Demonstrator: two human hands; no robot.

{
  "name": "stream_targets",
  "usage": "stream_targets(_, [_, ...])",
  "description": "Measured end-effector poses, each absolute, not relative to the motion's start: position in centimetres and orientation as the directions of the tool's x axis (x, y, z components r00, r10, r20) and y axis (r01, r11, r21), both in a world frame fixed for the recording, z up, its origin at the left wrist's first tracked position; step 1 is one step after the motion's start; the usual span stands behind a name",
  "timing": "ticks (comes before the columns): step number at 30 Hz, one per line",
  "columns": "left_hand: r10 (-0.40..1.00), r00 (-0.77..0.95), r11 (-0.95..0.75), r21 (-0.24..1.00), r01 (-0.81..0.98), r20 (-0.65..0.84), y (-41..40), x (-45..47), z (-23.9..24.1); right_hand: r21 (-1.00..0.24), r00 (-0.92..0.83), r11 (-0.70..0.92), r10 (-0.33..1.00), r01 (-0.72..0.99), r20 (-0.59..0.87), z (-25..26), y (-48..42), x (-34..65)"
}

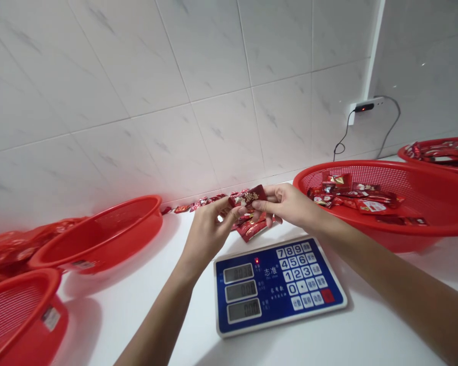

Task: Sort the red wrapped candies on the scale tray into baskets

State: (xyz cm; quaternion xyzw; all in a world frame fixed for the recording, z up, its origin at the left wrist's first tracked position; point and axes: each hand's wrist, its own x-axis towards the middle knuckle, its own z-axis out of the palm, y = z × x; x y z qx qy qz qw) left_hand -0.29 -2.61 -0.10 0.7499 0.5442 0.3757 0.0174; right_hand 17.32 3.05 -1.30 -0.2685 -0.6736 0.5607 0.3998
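Packet (248,196), dark red and printed, is pinched at opposite ends by the left hand (210,223) and right hand (286,204) above loose packets (252,229), beyond a blue-faced scale (269,292).

packets (253,230) behind scale panel (280,287) | more packets (370,205) in right basket (442,203) | two baskets (112,249) at left
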Motion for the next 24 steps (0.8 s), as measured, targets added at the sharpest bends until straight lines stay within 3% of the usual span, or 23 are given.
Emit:
stream_targets(5, [0.824,0.119,-0.409,0.437,0.801,0.554,-2.6,-0.4,-0.1,-0.975,-0.548,0.223,0.812,-0.025,0.200,-1.2,3.2,17.5])
stream_targets(11, [0.868,0.054,-0.377,0.586,0.717,0.493,-2.3,-0.7,-0.4,-0.967,-0.550,0.254,0.807,-0.005,0.215,-1.2,3.4,17.7])
stream_targets(15, [0.886,0.122,-0.411,0.638,0.651,0.447,-1.6,-1.4,-0.7,-0.962,-0.558,0.271,0.801,0.018,0.215,-1.4,3.7,17.9])
stream_targets(20, [0.846,0.097,-0.414,0.532,0.738,0.524,-1.6,-2.1,-0.3,-0.940,-0.559,0.309,0.809,0.143,0.181,-1.3,4.1,18.5])
stream_targets(24, [0.855,0.040,-0.320,0.465,0.826,0.517,-1.5,-2.4,-0.2,-0.870,-0.390,0.309,0.909,0.384,0.150,-0.1,5.8,21.3])
